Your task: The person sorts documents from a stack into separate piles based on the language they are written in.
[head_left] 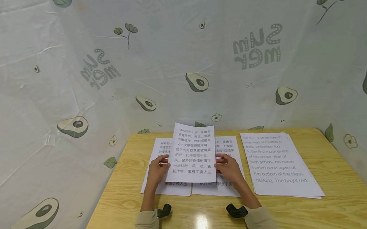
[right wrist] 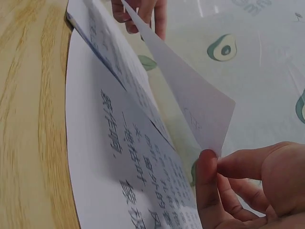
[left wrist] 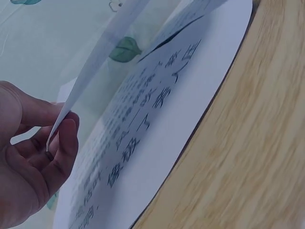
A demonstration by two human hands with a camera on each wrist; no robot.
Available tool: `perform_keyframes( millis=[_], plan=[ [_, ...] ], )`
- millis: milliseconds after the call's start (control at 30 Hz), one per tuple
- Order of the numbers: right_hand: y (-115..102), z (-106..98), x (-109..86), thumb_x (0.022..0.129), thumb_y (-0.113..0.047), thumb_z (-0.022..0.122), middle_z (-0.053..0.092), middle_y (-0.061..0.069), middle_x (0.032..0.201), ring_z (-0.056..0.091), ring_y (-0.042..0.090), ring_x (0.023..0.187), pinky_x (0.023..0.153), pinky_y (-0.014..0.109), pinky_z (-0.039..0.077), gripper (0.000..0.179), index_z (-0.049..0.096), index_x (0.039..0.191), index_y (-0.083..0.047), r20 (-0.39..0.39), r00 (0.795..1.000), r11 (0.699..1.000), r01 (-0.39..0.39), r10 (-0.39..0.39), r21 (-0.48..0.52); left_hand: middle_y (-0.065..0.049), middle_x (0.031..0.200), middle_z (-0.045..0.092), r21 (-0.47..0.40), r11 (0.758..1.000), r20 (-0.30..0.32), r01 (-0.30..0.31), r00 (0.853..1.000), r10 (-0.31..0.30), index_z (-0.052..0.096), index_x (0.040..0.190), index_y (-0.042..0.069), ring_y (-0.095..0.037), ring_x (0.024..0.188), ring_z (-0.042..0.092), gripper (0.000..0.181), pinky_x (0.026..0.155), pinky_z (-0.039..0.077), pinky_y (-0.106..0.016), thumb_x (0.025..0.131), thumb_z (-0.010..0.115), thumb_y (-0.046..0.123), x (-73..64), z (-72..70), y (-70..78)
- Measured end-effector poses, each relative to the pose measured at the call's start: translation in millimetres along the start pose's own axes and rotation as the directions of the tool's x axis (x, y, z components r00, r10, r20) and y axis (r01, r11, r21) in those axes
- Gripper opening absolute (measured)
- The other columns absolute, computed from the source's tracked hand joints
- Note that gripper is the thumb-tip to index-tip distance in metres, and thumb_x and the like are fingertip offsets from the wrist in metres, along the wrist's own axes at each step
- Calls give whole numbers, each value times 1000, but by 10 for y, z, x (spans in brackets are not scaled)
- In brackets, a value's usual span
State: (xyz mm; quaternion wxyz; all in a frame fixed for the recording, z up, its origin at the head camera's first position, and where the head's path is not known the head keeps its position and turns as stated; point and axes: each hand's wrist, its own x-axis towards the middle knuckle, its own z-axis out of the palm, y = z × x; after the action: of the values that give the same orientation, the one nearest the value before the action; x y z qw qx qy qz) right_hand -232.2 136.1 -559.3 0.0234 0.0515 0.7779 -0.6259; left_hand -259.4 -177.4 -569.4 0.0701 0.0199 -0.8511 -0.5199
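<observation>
A single sheet of paper printed with Chinese text is held up above the table, its face toward the head camera. My left hand pinches its left edge between thumb and fingers, as the left wrist view also shows with the sheet edge-on. On the opposite edge, my right hand pinches it the same way; in the right wrist view the thumb and fingers meet at the sheet's edge. Beneath it lie a left paper stack and a right paper stack, both printed in Chinese and partly covered by the raised sheet.
To the right lies a stack of English-printed sheets, slightly fanned. All the paper is on a yellow wood-grain table. A pale curtain with avocado prints hangs behind and beside the table. Black wrist mounts sit at both cuffs.
</observation>
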Motion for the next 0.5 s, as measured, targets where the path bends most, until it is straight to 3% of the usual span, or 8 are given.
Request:
perform_keyframes(
  millis=[267,500],
  plan=[
    [-27,287,36,99,-6,70,67,19,123,73,19,96,79,31,65,46,63,145,-4,10,1000,999,5,-5,39,-16,110,74,33,999,-16,-6,1000,6,75,132,6,-24,94,70,36,77,52,-27,96,72,0,22,-254,-141],
    [-48,540,54,94,-3,71,70,16,115,71,19,90,75,32,64,45,67,140,-2,10,1000,1000,-7,6,20,-18,112,72,42,999,13,25,1000,-26,74,132,3,-27,97,68,36,76,51,-25,96,70,-2,33,-455,-276]
  ],
)
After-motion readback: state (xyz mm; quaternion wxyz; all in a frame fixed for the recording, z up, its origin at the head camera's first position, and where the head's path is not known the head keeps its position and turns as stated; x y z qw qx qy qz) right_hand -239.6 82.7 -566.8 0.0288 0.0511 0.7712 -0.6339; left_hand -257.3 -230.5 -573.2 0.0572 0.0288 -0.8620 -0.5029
